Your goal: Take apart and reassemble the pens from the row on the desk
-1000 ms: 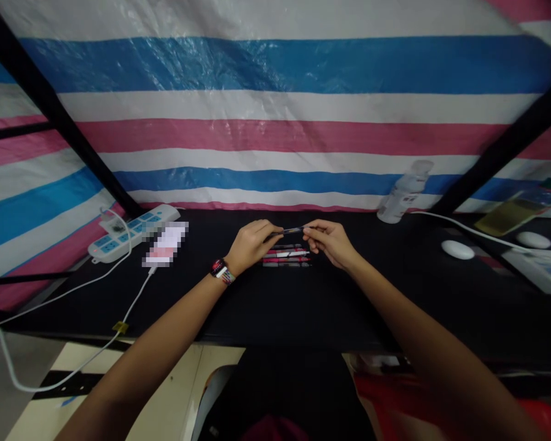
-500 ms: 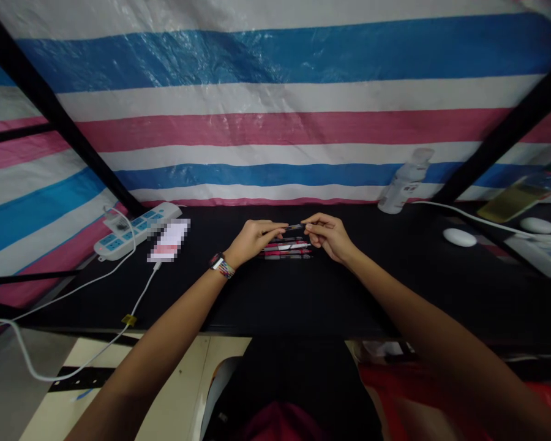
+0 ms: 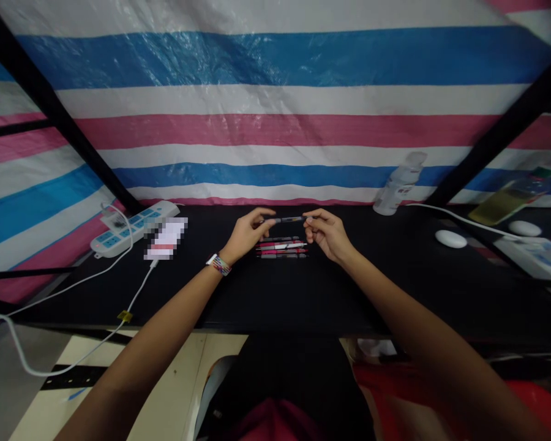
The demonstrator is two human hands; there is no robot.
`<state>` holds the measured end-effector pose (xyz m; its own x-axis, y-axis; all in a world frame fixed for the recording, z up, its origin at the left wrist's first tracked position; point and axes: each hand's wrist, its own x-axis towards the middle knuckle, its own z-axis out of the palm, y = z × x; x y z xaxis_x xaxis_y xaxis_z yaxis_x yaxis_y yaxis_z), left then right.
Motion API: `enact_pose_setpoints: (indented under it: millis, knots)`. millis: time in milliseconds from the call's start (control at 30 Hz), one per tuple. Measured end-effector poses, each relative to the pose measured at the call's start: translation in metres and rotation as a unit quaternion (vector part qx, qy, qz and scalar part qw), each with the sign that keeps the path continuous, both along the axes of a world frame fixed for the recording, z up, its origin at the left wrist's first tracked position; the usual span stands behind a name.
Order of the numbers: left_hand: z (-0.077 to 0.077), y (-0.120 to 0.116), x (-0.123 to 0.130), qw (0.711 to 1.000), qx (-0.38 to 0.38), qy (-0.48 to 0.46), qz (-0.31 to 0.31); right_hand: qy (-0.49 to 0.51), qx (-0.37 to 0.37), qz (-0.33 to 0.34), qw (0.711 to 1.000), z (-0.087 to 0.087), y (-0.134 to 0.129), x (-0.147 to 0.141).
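A dark, partly clear pen [image 3: 290, 219] lies crosswise between my two hands, just above or at the tabletop. My left hand [image 3: 247, 236] is closed on its left end, between thumb and fingers. On the other side, my right hand [image 3: 329, 236] pinches the right end with thumb and index finger, the other fingers curled. Just nearer to me, several pens lie side by side in a row: a dark pen [image 3: 281, 239] at the back, a white-and-red pen [image 3: 288, 245] in the middle, and a grey-ended pen [image 3: 282, 256] at the front.
The black desk [image 3: 275, 294] meets a striped plastic sheet [image 3: 275, 131]. To the left are a power strip [image 3: 135, 228] and a phone [image 3: 166, 237] on a white cable. A clear bottle [image 3: 399, 185], a white mouse-like object [image 3: 450, 239] and a bottle with yellowish liquid [image 3: 509, 199] stand or lie right.
The pen between my hands now shows more of its length, as my hands have moved slightly apart and away from the row. The view has shifted slightly.
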<state>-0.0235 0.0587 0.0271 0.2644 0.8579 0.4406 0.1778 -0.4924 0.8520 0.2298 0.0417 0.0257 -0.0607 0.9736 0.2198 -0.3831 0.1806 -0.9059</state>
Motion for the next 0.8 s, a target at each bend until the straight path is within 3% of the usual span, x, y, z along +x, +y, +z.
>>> enact_pose_setpoints:
  millis: [100, 800]
  knots:
    - [0.0001, 0.0023, 0.0002, 0.999, -0.009, -0.045, -0.022, 0.023, -0.015, -0.016, 0.999, -0.0018, 0.0040, 0.0019]
    - [-0.0015, 0.0081, -0.0018, 0.997, -0.038, -0.066, 0.001, 0.053, -0.081, 0.002, 0.995, -0.0018, 0.0052, 0.0038]
